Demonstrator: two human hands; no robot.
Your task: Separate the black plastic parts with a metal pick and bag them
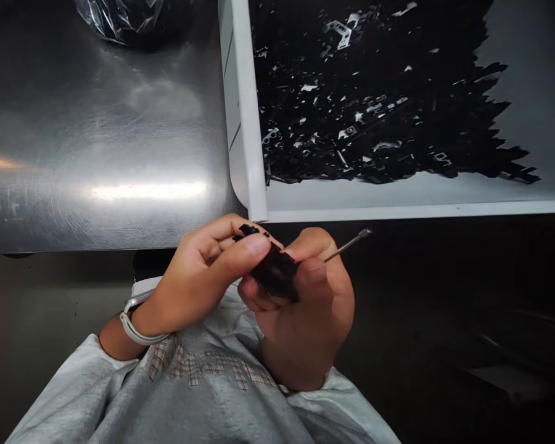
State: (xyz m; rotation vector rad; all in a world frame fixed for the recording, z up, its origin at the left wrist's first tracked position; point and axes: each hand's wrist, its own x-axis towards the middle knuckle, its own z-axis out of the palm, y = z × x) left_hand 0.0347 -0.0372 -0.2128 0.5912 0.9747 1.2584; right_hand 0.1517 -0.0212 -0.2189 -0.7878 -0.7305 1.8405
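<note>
My left hand (203, 265) and my right hand (309, 314) are close together just below the front rim of a white tray. A small black plastic part (275, 271) with an irregular, notched shape is pinched between them, with my left thumb lying across it. A thin metal pin (349, 245) with a slightly wider tip sticks out from my right fingers toward the upper right. Its other end is hidden in my hand. A white band (136, 324) circles my left wrist.
The white tray (246, 105) holds a spread-out heap of several black parts (374, 105), some with shiny metal bits. A brushed steel table (102, 142) lies to the left, with a plastic bag (134, 18) at its far edge. My grey, plaid-patched top (198, 394) fills the bottom.
</note>
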